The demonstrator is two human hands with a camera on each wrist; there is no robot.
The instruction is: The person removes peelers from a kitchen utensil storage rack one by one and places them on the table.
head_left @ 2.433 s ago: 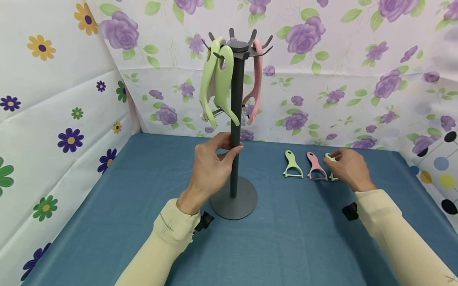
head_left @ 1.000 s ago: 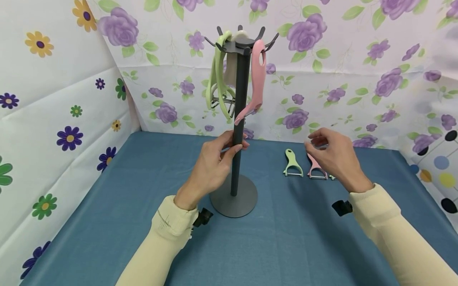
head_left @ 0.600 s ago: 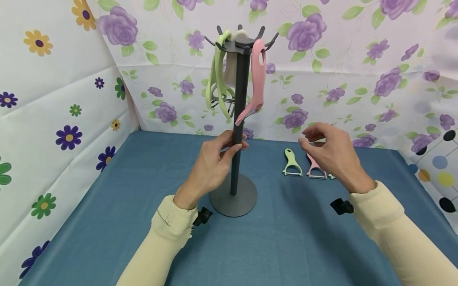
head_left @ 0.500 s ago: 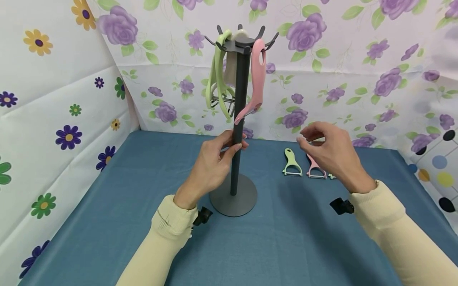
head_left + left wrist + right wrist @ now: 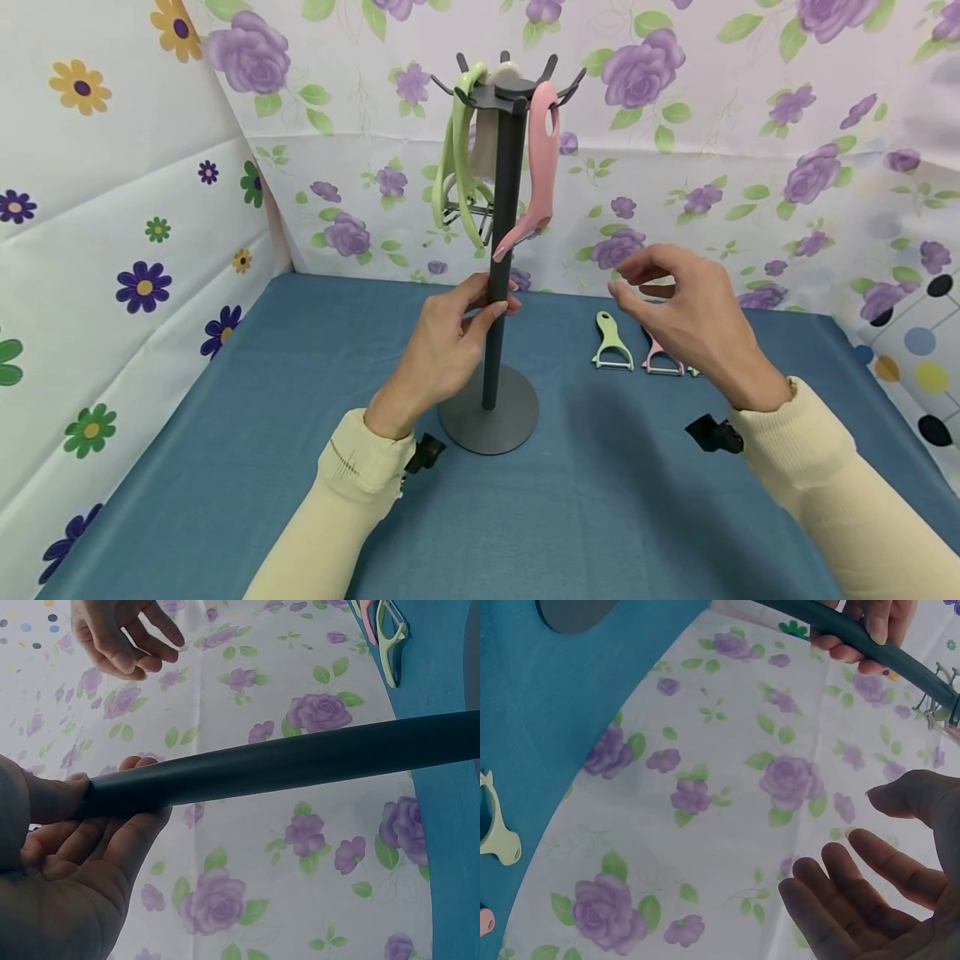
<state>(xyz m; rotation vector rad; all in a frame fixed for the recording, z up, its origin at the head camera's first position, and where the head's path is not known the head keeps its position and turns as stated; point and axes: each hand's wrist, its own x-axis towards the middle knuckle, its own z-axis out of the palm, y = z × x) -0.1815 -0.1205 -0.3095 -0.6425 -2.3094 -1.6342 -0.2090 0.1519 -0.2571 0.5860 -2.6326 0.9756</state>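
Right hand point(image 5: 686, 312) higher, nearer dark upright rack pole point(image 5: 498, 250).

I'm looking into a staged recording booth: floral-print sheets point(image 5: 750, 125) hang as walls around a desk point(image 5: 225, 417) covered in blue cloth, with kitchen peelers point(image 5: 613, 342).

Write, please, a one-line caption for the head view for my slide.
Left hand grips the stand pole hung with peelers; empty right hand hovers above peelers on the blue table.

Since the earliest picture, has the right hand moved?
Yes. The right hand has risen off the peelers on the cloth and shifted left toward the stand, empty.
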